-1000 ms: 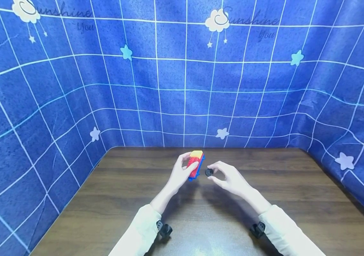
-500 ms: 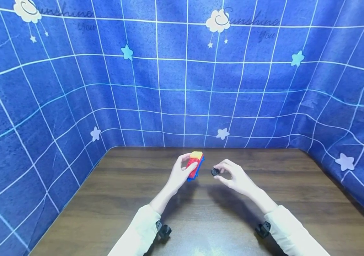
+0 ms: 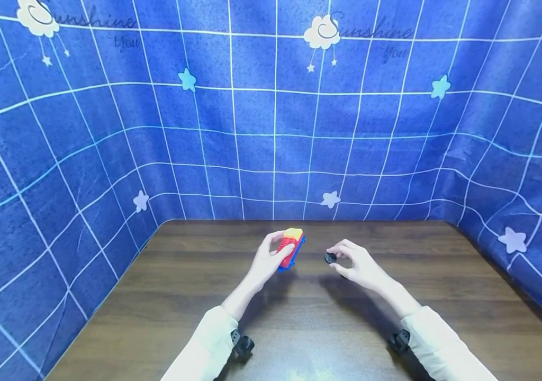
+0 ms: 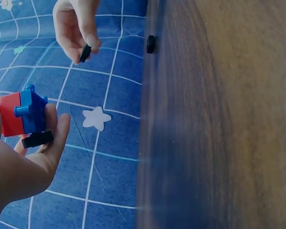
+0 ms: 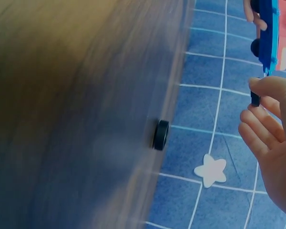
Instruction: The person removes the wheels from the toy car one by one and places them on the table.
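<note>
The left hand (image 3: 267,259) grips a toy car body (image 3: 290,248), red and yellow above with a blue base. Black wheels (image 5: 255,47) show on one side of the blue base in the right wrist view, while in the left wrist view a blue peg (image 4: 22,111) stands out bare. To the right, apart from the car, the right hand (image 3: 359,267) pinches a small black wheel (image 3: 330,257) between thumb and fingers. Another black wheel (image 4: 151,44) is on the table in the left wrist view, also seen as a black wheel (image 5: 161,135) in the right wrist view.
The brown wooden table (image 3: 195,296) extends beneath both hands. A blue curtain (image 3: 252,116) with white grid lines and stars hangs behind it and along its sides. Dark devices (image 3: 244,345) are strapped at both wrists.
The right hand has moved rightward, away from the car, with the wheel in its fingers. The left hand and car have stayed nearly still.
</note>
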Demonstrator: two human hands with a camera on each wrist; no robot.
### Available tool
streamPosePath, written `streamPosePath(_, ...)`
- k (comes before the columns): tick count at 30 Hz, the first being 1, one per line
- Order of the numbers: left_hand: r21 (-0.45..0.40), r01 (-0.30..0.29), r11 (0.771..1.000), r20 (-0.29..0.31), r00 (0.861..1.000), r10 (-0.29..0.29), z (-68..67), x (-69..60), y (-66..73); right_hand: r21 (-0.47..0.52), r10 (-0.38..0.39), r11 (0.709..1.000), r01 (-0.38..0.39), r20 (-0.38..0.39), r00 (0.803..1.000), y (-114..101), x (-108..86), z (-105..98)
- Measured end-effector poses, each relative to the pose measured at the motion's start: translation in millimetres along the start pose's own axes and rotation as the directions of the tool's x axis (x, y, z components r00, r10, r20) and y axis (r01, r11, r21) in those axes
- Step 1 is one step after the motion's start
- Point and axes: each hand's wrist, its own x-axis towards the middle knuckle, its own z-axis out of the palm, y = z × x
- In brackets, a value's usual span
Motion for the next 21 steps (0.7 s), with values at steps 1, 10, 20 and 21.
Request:
streamPosePath(1, 0.002, 0.001, 1.0, 0.003, 1.0, -0.001, 0.0, -0.3, -0.3, -0.001, 0.001, 1.0, -0.001, 0.002, 1.0, 1.3, -1.0, -0.6)
streamPosePath(10, 0.008, 0.026, 1.0, 0.001, 1.0, -0.026, -1.2, -0.6, -0.3, -0.048, 0.056, 0.997, -0.055, 0.022, 0.998, 8.2, -8.9, -6.2)
streamPosePath(20, 0.017, 0.036, 0.999, 0.027, 0.999, -0.037, -3.2, -1.1, -1.5, -0.085, 0.091, 0.992, -0.088, 0.036, 0.995, 13.9, -17.8, -12.4)
streamPosePath(21, 0.015, 0.04, 0.999, 0.029, 0.999, -0.04, -3.4, -1.1, -1.4, -0.088, 0.098, 0.992, -0.094, 0.043, 0.994, 14.4, -18.2, -13.6)
